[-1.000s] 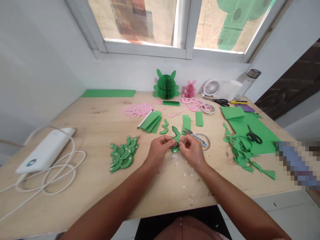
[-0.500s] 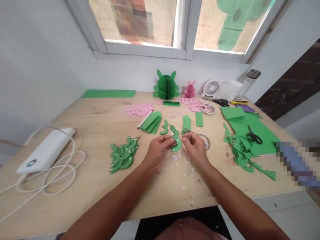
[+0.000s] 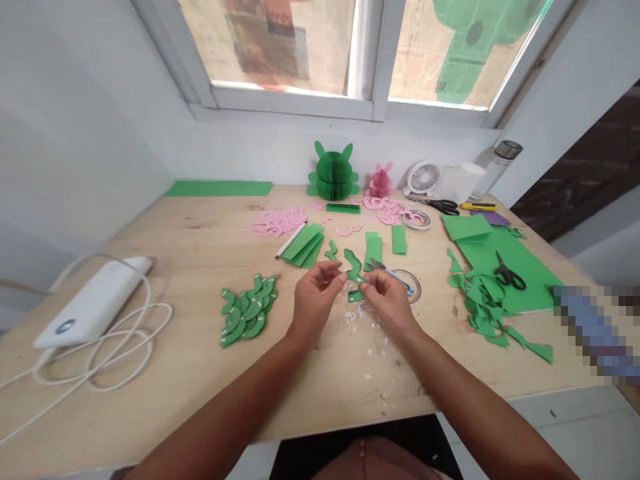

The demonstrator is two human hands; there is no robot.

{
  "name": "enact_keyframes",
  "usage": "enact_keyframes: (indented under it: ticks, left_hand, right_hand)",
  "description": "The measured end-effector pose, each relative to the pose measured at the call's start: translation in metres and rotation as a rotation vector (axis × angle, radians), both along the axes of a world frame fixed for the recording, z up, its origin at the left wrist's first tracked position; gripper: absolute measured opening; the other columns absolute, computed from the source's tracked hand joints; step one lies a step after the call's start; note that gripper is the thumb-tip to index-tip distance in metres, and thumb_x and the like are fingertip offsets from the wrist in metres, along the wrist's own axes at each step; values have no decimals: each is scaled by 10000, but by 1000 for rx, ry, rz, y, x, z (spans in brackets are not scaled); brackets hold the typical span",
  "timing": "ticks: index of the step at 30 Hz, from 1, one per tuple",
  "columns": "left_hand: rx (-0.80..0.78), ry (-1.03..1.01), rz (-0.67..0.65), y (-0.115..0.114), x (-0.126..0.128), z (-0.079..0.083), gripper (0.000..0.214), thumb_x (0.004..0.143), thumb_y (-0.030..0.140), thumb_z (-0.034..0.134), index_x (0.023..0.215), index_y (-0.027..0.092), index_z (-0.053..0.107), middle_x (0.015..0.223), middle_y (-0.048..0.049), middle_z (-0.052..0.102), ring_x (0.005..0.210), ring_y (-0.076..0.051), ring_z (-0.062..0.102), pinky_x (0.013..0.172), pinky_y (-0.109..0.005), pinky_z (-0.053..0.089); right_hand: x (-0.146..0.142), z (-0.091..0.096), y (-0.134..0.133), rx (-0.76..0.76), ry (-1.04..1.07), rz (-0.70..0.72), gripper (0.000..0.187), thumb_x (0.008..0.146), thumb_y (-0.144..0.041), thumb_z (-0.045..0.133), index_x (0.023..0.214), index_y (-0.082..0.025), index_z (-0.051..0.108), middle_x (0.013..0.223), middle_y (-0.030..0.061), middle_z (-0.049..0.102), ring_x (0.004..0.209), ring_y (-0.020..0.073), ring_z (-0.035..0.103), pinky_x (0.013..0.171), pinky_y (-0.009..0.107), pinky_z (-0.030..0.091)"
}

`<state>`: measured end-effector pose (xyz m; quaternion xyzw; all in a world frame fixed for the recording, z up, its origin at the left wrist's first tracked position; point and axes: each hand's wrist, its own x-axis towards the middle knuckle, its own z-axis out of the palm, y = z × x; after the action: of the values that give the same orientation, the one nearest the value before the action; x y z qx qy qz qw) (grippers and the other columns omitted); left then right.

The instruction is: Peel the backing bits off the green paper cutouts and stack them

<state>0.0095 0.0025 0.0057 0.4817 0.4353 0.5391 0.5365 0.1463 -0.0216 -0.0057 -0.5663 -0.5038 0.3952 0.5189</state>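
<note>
Between my two hands stands a curvy green paper cutout (image 3: 353, 261) with small white patches on it. My right hand (image 3: 391, 297) pinches its right edge between thumb and fingers. Thumb and index finger of my left hand (image 3: 313, 299) are brought together at the cutout's left side; what they hold, if anything, is too small to make out. Behind my right hand lie blue-handled scissors (image 3: 376, 265), across a tape roll (image 3: 418, 288). Tiny white paper scraps (image 3: 351, 316) are scattered below the cutout. Another wavy green cutout (image 3: 331, 251) lies just beyond my left hand.
Left of my hands is a pile of green cutouts (image 3: 249, 310). Folded green papers (image 3: 305, 247) and pink cutouts (image 3: 280, 221) lie farther back. Green offcuts (image 3: 485, 300) and black scissors (image 3: 510, 272) are on the right. A white device (image 3: 95, 300) with looped cable occupies the left.
The cutout has passed from my left fingers to my right hand and shifted slightly right. My left hand has let go of its edge, and more of the blue-handled scissors shows.
</note>
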Motion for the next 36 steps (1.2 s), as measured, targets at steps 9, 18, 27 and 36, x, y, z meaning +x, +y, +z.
enact_keyframes:
  ticks: [9, 18, 27, 36]
  left_hand:
    - [684, 687, 12, -3, -3, -3, 87, 770, 214, 570, 766, 207, 657, 758, -57, 672, 765, -198, 598, 737, -338, 439]
    - [692, 758, 47, 2, -4, -7, 99, 780, 223, 559, 735, 206, 646, 740, -56, 686, 740, -204, 608, 730, -346, 418]
    - [614, 694, 43, 1, -4, -6, 88, 758, 240, 588, 740, 219, 672, 739, -53, 697, 745, -212, 620, 749, -349, 435]
    - [543, 679, 11, 1, -4, -7, 96, 756, 242, 582, 752, 221, 676, 732, -45, 694, 753, -208, 622, 756, -339, 443]
  right_hand:
    - [-1, 4, -2, 121, -216, -57, 101, 724, -261, 548, 674, -173, 542, 573, -30, 522, 499, 101, 442, 478, 216, 368]
    - [-3, 7, -6, 244, -456, -77, 80, 742, -229, 541, 682, -186, 572, 620, -12, 557, 557, 120, 479, 554, 239, 406]
    - [-2, 7, -6, 262, -504, -64, 82, 750, -224, 527, 687, -189, 565, 631, -5, 563, 569, 128, 492, 569, 249, 409]
    - [-2, 8, -6, 251, -476, -62, 85, 744, -222, 533, 685, -184, 581, 629, 0, 576, 565, 129, 496, 560, 243, 412]
